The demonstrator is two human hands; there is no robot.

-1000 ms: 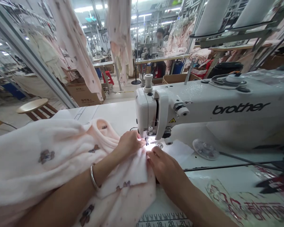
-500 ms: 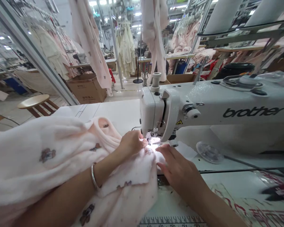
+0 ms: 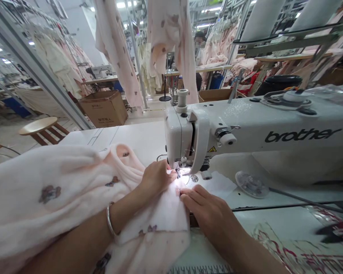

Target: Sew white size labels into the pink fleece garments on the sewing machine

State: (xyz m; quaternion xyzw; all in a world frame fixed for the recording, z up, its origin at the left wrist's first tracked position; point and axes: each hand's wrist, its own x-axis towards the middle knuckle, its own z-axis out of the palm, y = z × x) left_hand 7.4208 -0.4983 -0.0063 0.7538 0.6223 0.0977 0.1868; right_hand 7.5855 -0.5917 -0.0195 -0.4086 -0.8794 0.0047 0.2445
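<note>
Pale pink plush fabric (image 3: 74, 179) with small printed figures spreads over the left side of the sewing table, its edge lying by the needle. My left hand (image 3: 157, 177), a silver bangle on its wrist, is closed on the fabric just left of the lit presser foot. Close in front of the foot, my right hand (image 3: 202, 203) pinches the fabric's right edge between thumb and fingers. The white sewing machine (image 3: 185, 140), lettered "brother", stands over both hands. Its needle tip is lost in the lamp's glare.
A clear plastic disc (image 3: 251, 184) on a rod lies right of the needle. A ruler strip (image 3: 202, 269) runs along the front edge. Pink garments (image 3: 171, 42) hang beyond the table, with a cardboard box (image 3: 104, 108) and wooden stool (image 3: 42, 127) at left.
My right hand has come back toward me and closed from spread fingers into a pinch on the fabric edge. My left hand stays beside the foot. The hanging garments have swung, and the view shifted slightly.
</note>
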